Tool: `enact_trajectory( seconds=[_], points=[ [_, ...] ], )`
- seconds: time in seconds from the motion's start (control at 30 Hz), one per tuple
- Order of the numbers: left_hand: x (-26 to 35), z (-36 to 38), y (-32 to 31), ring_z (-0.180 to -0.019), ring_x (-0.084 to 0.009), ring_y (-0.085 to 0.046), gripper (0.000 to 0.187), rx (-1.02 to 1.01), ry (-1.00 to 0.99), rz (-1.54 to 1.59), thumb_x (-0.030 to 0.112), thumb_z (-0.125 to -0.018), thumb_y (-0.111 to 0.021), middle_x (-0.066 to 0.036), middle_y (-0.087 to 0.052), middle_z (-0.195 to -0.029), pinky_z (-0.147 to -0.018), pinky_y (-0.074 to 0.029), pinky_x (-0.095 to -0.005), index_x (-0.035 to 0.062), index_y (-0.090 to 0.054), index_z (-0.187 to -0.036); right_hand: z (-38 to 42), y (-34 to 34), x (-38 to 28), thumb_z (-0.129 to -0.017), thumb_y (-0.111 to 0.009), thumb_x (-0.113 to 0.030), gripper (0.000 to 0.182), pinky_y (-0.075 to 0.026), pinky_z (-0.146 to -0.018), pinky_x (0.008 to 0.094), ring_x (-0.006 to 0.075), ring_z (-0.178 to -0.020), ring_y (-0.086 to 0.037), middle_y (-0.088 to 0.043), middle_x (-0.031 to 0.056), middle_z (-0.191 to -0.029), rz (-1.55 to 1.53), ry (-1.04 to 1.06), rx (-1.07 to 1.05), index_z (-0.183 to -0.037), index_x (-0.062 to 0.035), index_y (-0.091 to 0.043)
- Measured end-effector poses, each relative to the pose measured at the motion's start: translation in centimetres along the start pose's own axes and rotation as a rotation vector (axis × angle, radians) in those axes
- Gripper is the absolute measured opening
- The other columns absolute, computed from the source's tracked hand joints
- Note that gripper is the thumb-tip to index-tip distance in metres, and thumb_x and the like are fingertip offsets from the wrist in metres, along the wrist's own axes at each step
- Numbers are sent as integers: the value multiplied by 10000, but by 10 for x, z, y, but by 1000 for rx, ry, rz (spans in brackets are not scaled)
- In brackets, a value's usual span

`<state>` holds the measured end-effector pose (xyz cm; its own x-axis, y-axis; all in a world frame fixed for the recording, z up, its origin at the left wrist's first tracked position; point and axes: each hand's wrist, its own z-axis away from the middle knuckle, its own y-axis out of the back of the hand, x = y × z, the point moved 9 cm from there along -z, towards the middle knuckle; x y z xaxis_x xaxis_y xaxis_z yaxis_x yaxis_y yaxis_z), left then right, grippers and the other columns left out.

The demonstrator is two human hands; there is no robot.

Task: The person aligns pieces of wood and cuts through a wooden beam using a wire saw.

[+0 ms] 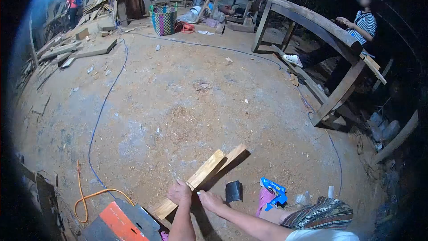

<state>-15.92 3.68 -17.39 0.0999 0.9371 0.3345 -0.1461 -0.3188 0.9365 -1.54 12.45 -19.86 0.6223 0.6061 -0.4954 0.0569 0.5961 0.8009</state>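
My left hand (pixel 179 193) is closed round a squared wooden bar (pixel 207 169) that slants up and away to the right. Beside its far end a second wooden bar (pixel 236 155) lies against it, partly covered. Close to the near side of the bar, my right hand (pixel 210 201) is closed in a pinch. A small pale tip shows at its fingers, but what it belongs to is hidden. The near end of the held bar (pixel 164 209) reaches toward an orange and grey box (pixel 122 223).
A dark flat piece (pixel 234 191) and a blue object (pixel 275 193) on a pink sandal (pixel 265 201) are at right. An orange cord (pixel 96 193) and blue cable (pixel 104 100) cross the floor. A person (pixel 363 24) sits by a wooden bench (pixel 312 13); scrap wood (pixel 96 49) lies far left.
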Motion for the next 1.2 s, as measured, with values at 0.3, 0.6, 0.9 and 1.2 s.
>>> enact_trajectory(
  seconds=[0.3, 0.6, 0.9, 1.2],
  points=[
    [-9, 0, -9, -800, -400, -659, 464, -34, 101, 41, 381, -928, -409, -212, -687, -840, -757, -488, -503, 58, -723, -818, 7, 13, -4, -960, -459, -278, 270, -506, -692, 570, 459, -775, -639, -656, 254, -830, 39, 29, 95, -1006, -56, -608],
    [0, -4, -4, -782, -355, -674, 412, 8, 1, 19, 352, -915, -440, -180, -697, -826, -744, -498, -482, 77, -732, -820, 52, 9, 30, -947, -479, -240, 238, -495, -665, 584, 477, -739, -629, -641, 279, -778, 55, 16, 8, -906, -25, -572],
    [2, -8, 2, -802, -367, -673, 412, -21, -5, 26, 351, -910, -444, -190, -695, -846, -758, -503, -482, 60, -730, -850, 18, 3, 16, -952, -476, -238, 244, -509, -672, 557, 451, -750, -644, -651, 257, -781, 56, 32, 82, -927, -28, -597],
    [1, -3, -8, -821, -359, -672, 432, -2, -31, -7, 348, -917, -430, -189, -695, -852, -777, -494, -474, 46, -730, -843, -2, 4, -4, -944, -497, -205, 205, -518, -691, 528, 425, -771, -650, -651, 242, -815, 16, 37, 110, -951, -27, -598]
  ],
)
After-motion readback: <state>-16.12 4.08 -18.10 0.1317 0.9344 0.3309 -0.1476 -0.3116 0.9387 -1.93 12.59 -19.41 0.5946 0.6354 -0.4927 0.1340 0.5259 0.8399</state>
